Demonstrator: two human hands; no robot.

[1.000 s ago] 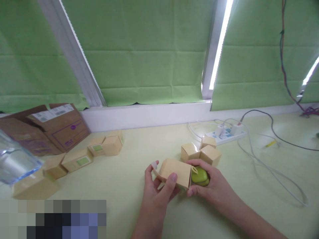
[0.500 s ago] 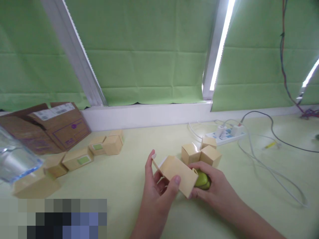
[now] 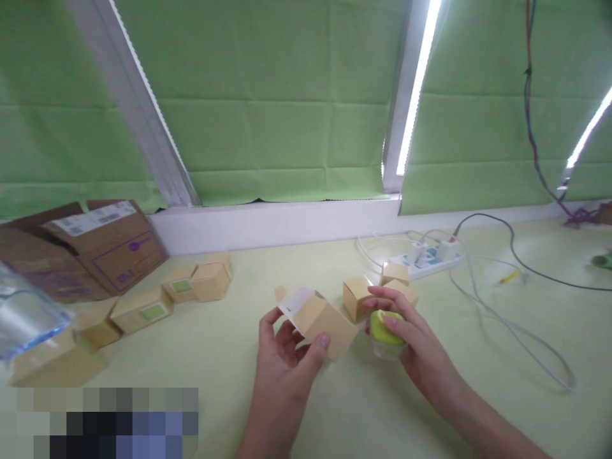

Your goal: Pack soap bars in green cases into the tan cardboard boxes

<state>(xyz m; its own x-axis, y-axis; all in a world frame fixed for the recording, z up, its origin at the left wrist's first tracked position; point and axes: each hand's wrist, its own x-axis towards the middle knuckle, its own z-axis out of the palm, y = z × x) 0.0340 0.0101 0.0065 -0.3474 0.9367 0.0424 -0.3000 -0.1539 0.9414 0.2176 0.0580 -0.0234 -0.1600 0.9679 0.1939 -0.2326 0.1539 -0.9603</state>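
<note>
My left hand (image 3: 287, 366) grips a small open cardboard box (image 3: 332, 325), thumb on its near face and fingers beneath. The box is tilted, its flap raised at the upper left; I cannot see inside. Just to its right, my right hand (image 3: 423, 347) holds a small clear container with a rounded green top (image 3: 388, 330). The thumb presses on the green part, and the clear lower part hangs below it. Behind that hand stand several small cardboard boxes (image 3: 356, 294), partly hidden by the fingers.
A row of small boxes with green labels (image 3: 142, 311) runs along the left, before a large open carton (image 3: 119, 248). A shiny clear plastic bag (image 3: 29, 312) lies far left. A white power strip (image 3: 433, 260) with loose cables (image 3: 516, 335) sits at the back right.
My right hand has drawn the green-topped container away from the box end, rightward, and turned it so its clear part shows. My left hand has shifted slightly left with the box.
</note>
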